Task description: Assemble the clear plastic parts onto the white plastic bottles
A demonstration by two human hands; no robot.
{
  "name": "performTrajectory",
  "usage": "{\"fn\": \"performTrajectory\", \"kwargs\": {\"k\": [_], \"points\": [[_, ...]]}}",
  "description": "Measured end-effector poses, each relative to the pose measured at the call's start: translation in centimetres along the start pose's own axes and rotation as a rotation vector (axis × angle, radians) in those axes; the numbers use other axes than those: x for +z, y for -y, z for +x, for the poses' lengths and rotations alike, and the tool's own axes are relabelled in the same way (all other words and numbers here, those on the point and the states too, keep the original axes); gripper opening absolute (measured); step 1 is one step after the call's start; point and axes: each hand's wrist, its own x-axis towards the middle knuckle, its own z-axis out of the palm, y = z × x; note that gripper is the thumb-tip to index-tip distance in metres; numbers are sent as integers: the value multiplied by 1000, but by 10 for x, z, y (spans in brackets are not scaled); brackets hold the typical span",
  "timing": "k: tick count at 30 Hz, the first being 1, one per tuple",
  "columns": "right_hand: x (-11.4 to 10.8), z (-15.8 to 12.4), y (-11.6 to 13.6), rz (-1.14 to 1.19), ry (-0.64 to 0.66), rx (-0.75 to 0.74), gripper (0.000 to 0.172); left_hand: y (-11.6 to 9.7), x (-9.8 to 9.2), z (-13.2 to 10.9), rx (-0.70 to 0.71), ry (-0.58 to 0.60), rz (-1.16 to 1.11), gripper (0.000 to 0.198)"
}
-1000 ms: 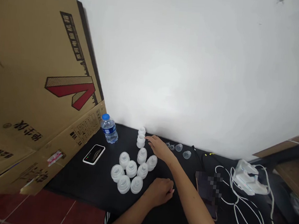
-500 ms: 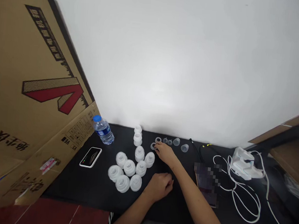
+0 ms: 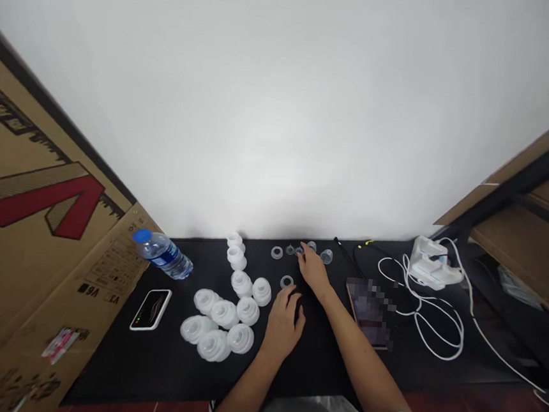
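On the black tabletop (image 3: 319,357), frosted white plastic pieces (image 3: 224,314) sit clustered left of both hands. Left hand (image 3: 283,327) loosely curled, empty, just below a clear ring (image 3: 287,282). Right hand (image 3: 314,269) reaches among small clear parts (image 3: 299,250), fingers extended; grip can't be told.

plastic caps (image 3: 225,311) sit on the table (image 3: 323,364); small rings (image 3: 277,252) lie right of them; a water bottle (image 3: 162,255) lies left

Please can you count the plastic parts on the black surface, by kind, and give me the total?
Frosted white plastic pieces: 10
Clear flat rings: 2
Small clear pieces: 4
Total: 16
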Motion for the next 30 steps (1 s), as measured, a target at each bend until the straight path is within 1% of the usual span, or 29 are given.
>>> {"fn": "performTrajectory", "kwargs": {"k": [2, 3, 6, 10, 14, 18, 20, 22, 24, 26, 30], "points": [[4, 6, 1, 22, -8, 15, 34, 4, 4, -1, -6, 2, 15, 51], [5, 7, 3, 35, -13, 15, 29, 5, 6, -2, -8, 8, 9, 54], [2, 2, 4, 80, -36, 3, 23, 7, 5, -2, 3, 48, -30, 55], [-7, -24, -2, 154, -66, -29, 20, 4, 0, 0, 20, 105, -40, 49], [-15, -56, -15, 314, -94, -113, 18, 2, -2, 1, -10, 65, -35, 50], [-18, -81, -24, 376, -102, -131, 19, 6, 4, -1, -44, 50, -15, 54], [-16, -91, -29, 382, -91, -121, 19, 8, 7, -3, -66, 46, -18, 51], [-13, -98, -34, 362, -69, -101, 19, 10, 8, -3, -94, 48, -31, 41], [-11, -102, -38, 316, -47, -97, 23, 10, 8, -3, -119, 63, -44, 28], [-9, -104, -41, 260, -41, -119, 27, 10, 6, -3, -138, 70, -60, 20], [-5, -103, -42, 183, -56, -141, 29, 10, 2, 0, -180, 10, -158, 14]]}}
